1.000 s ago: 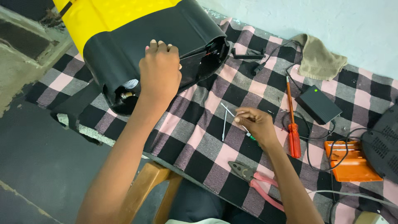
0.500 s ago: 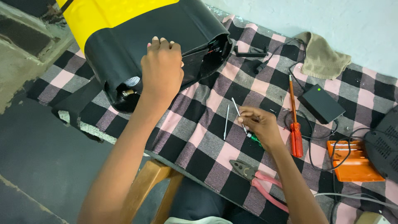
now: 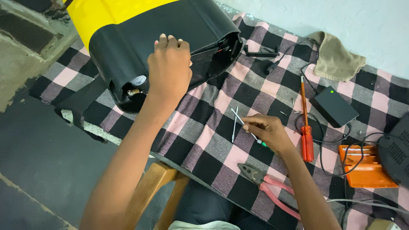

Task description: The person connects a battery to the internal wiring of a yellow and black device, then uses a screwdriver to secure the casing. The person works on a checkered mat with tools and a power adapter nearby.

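My left hand [image 3: 168, 64] lies palm-down on the black lower half of a large yellow and black tank [image 3: 128, 38] lying on its side on the table. My right hand [image 3: 268, 132] pinches a thin screwdriver [image 3: 247, 126] with a green handle, its metal shaft pointing up and left just above the pink, grey and black checked cloth [image 3: 213, 127]. A second thin metal rod [image 3: 234, 123] lies on the cloth beside that shaft.
A red-handled screwdriver [image 3: 306, 123], pink-handled pliers [image 3: 268, 187], a black box with a green light [image 3: 333, 106], an orange plastic part [image 3: 364, 166], black cables, a folded beige rag [image 3: 338, 59] and a wooden stool [image 3: 157, 187] under the table edge surround my hands.
My right hand has lifted the thin green-handled screwdriver off the cloth and tilted it; my left hand stays on the tank.
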